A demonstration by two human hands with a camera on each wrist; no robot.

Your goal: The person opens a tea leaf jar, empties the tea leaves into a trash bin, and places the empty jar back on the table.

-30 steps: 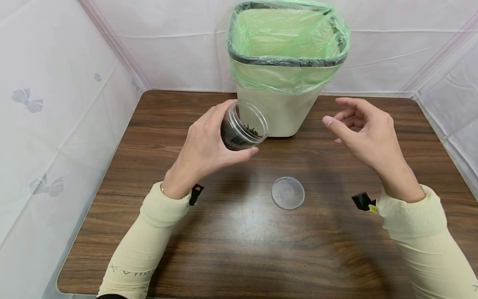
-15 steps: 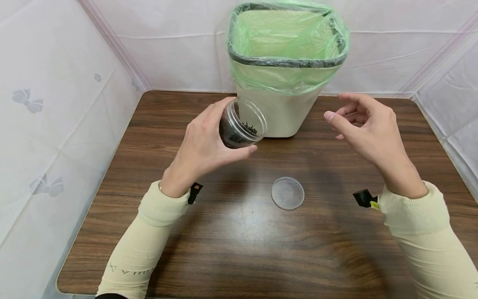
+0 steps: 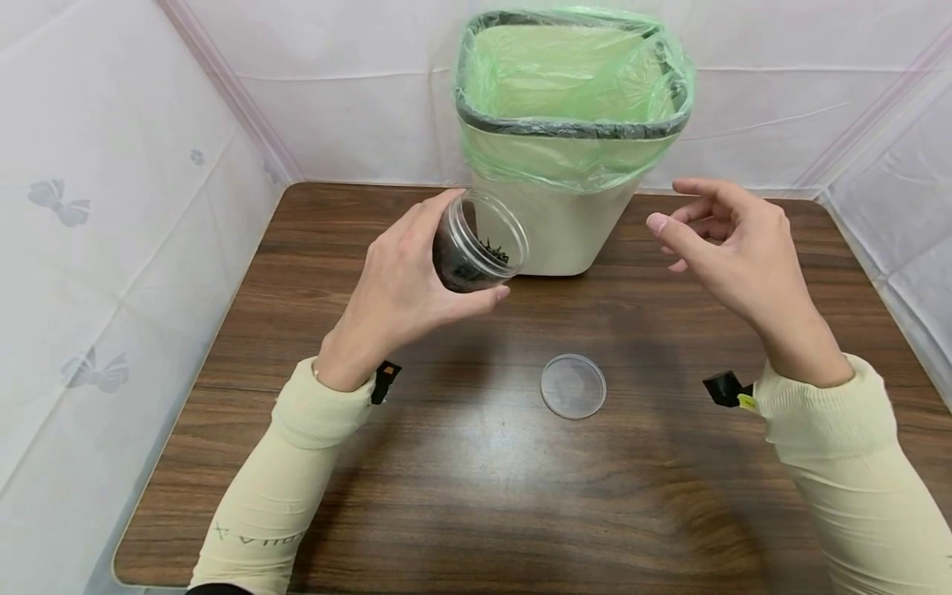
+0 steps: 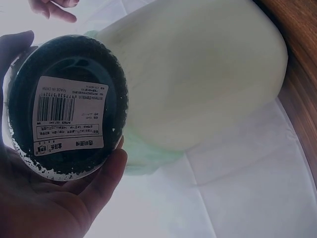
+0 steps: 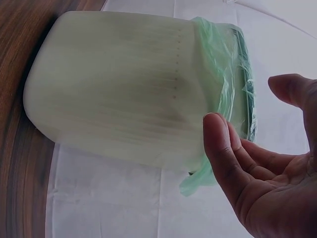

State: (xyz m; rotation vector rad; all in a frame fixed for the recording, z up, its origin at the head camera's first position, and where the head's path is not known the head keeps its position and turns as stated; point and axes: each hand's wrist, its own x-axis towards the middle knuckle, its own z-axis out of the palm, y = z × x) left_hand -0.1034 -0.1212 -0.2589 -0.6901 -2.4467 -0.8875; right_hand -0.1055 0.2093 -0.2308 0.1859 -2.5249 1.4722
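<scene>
My left hand (image 3: 405,277) grips a clear plastic jar (image 3: 468,268), fingers and thumb around its sides. The jar is tilted with its open mouth to the right, and dark dried leaf-like bits (image 3: 492,252) lie inside. In the left wrist view the jar's base (image 4: 69,106) faces the camera, bearing a white barcode label (image 4: 69,114). My right hand (image 3: 732,248) hovers at the right with loosely bent fingers and nothing in them. On the table between the hands lies a round clear lid (image 3: 573,387).
A cream trash bin (image 3: 558,227) stands at the table's back, lined with a green plastic bag (image 3: 573,157) folded over its rim. The brown wooden table (image 3: 476,496) is bordered by white patterned sheeting (image 3: 357,124) at the back and sides.
My left hand and the jar have drifted slightly left and up. The right hand has shifted slightly up and to the right. Lid and bin stay in place.
</scene>
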